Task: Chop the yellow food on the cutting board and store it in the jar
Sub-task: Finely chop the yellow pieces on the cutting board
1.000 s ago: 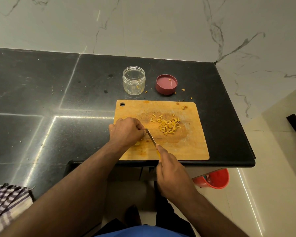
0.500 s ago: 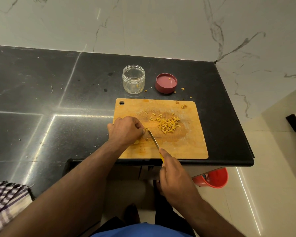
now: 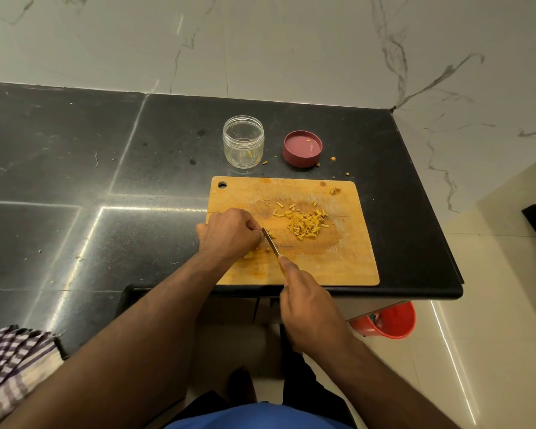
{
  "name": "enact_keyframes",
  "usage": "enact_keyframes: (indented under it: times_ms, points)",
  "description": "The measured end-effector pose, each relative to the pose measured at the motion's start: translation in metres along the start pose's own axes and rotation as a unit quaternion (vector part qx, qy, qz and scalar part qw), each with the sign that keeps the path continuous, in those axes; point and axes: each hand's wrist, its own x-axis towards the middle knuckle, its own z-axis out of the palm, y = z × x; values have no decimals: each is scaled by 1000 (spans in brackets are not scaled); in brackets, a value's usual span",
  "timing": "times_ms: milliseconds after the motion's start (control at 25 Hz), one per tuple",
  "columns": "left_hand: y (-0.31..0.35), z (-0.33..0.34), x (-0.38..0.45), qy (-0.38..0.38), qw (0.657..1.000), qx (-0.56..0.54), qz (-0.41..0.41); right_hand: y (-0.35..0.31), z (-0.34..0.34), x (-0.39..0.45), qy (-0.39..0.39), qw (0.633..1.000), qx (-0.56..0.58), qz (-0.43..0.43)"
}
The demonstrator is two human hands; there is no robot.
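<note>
**Chopping in progress: the guiding hand, the cutting hand and the waiting jar**

The left hand (image 3: 229, 235) lies curled, knuckles up, on the near-left part of the cutting board (image 3: 347, 267), fingers bunched down over the uncut remainder of the yellow food (image 3: 271, 233), of which only a small bit shows at the fingertips; whether the fingers pinch it or merely press it down cannot be told, though the posture suits steadying the piece while keeping the fingertips tucked behind the edge; the right hand (image 3: 310, 308) is closed round the handle of the knife (image 3: 271, 244), forefinger laid along the top (probably for control of a short, fine stroke), so that the blade runs diagonally up to the left hand's fingertips and meets the board just beside them; the chopped pieces (image 3: 305, 224) form a loose heap right of the blade, apart from both hands, likely pushed aside to keep the cutting spot free; a few crumbs lie at the board's far-right corner and on the dark counter (image 3: 75, 168) beyond it; the jar (image 3: 243, 142) stands upright and open just behind the board, nearly empty apart from a few yellow flecks at its bottom, with its red lid (image 3: 302, 148) inverted beside it, both within reach for the transfer, which by this evidence has hardly begun; a checked cloth (image 3: 13, 363) lies at the near-left edge, and a red bucket (image 3: 387, 322) stands on the floor below the counter.
</note>
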Motion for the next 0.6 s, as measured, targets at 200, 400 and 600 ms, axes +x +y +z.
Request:
enact_keyframes:
  times_ms: [200,400,600]
  points:
    - [-1,0,1,-1,1000,-1,1,8,-4,-20,-6,999,47,4]
    - [0,-1,1,-6,1000,-3,4,4,-10,-16,22,997,68,6]
    - [-2,2,1,-3,1000,-24,-8,1,-4,-5,4,1000,19,0]
